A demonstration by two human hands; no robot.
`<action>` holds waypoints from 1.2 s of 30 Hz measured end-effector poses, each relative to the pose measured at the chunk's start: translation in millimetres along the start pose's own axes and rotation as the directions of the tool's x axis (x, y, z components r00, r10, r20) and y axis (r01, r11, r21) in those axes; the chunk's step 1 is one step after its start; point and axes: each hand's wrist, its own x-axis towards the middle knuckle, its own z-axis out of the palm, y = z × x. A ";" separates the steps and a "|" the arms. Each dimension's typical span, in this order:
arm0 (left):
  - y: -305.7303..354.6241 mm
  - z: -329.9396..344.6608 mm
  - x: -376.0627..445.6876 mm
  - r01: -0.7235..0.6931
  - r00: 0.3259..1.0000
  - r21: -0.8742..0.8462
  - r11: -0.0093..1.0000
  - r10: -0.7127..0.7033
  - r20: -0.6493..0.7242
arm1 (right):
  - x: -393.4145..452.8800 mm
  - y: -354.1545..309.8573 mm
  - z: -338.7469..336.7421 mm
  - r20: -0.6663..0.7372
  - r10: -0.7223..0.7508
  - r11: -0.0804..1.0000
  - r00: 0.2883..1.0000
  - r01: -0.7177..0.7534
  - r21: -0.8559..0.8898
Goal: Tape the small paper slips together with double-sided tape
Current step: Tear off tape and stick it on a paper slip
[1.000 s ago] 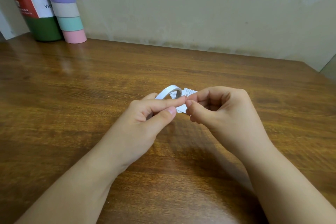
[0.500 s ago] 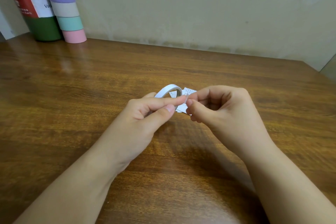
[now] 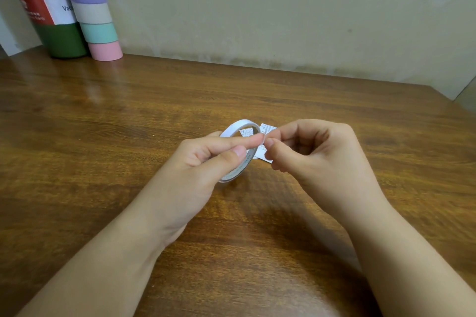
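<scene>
A thin white roll of double-sided tape (image 3: 240, 125) is held on edge above the middle of the wooden table (image 3: 103, 136). My left hand (image 3: 206, 162) grips the roll, forefinger along its top and thumb against its side. My right hand (image 3: 316, 154) pinches the tape's loose end between thumb and forefinger right at the roll. Small printed paper slips (image 3: 266, 128) lie on the table just behind and under the fingertips, partly hidden by both hands.
At the back left corner stand a green bottle (image 3: 51, 33) with a red and white label and a tall stack of pastel tape rolls (image 3: 95, 15). A plain wall runs behind the table. The table's right edge angles off at the far right.
The left hand has tilted the roll, so more of its lower rim shows below the thumb. The right fingertips stay pinched at the roll's edge. Both hands stay in nearly the same place.
</scene>
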 end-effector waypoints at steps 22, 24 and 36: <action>-3.3 0.2 0.1 -0.011 1.000 0.025 1.000 0.011 -0.021 | -0.5 2.9 1.3 -0.023 -0.059 0.993 0.998 0.056 -0.105; -2.6 0.1 0.1 -0.005 1.000 0.009 1.000 0.005 -0.023 | -0.4 2.7 1.2 -0.022 -0.060 0.993 0.998 0.057 -0.102; 2.1 1.7 -0.1 0.007 0.999 -0.005 1.000 -0.007 -0.038 | -0.8 3.6 2.0 -0.016 -0.160 0.976 0.987 0.156 -0.151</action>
